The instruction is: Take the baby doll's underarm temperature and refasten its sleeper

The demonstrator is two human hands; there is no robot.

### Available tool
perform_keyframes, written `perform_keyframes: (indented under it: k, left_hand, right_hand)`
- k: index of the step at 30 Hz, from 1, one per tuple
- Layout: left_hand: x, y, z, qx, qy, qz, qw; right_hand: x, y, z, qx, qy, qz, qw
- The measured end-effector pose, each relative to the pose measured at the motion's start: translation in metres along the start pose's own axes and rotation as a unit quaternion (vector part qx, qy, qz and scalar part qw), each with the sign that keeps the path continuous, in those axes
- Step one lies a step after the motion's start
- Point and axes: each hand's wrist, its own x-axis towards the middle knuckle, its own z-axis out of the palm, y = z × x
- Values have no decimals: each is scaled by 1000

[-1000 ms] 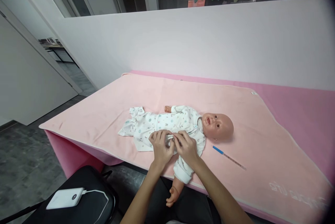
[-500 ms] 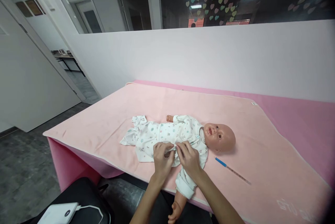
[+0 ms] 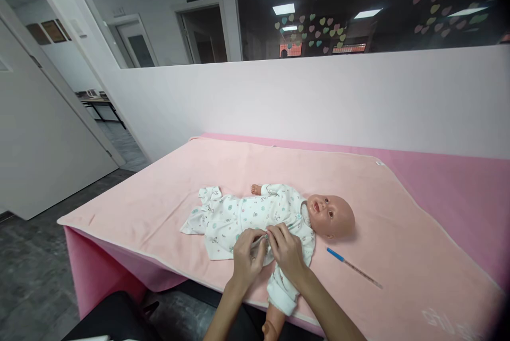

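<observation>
A baby doll [image 3: 332, 216] lies on its back, its head to the right. It wears a white printed baby shirt [image 3: 261, 209] and matching trousers [image 3: 219, 227]. At the near side of its torso, my left hand [image 3: 247, 256] pinches the shirt's edge between thumb and fingers. Close beside it, almost fingertip to fingertip, my right hand [image 3: 287, 252] pinches the same edge. The fingers hide the exact spot they hold. Below my right hand, the doll's near arm [image 3: 274, 321] hangs over the table edge, its sleeve cuff [image 3: 282, 296] bunched up.
A pale pink blanket [image 3: 159, 187] covers the table. Right of the hands lies a thin blue-capped stick [image 3: 354, 267], perhaps a thermometer or a pen. Behind stands a white wall [image 3: 298, 102] with a window above. A dark chair [image 3: 115, 320] is at the lower left.
The camera view has tilted up slightly, so the scene sits lower. My hands stay pinched at the same part of the shirt, with small finger shifts.
</observation>
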Motion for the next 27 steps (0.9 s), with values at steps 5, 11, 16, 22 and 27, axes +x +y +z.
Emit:
perform_keyframes:
  k: [5,11,16,22,27]
  left_hand:
    - [-1,-1,0,-2,18,-3,1000]
    - [1,4,0,81,20,2,997]
    - [4,8,1,137,28,-19,990]
    - [5,10,-1,151,15,-52,987]
    - [5,11,0,131,5,-64,989]
  right_hand:
    - [1,-1,-2,-3,-8,-1,1000]
    - [2,-3,-5,8,-5,13,1000]
    - [2,-2,-5,-4,-13,28,1000]
    - [2,-2,-6,-28,9,47,998]
    - [4,-6,-6,-28,21,97,995]
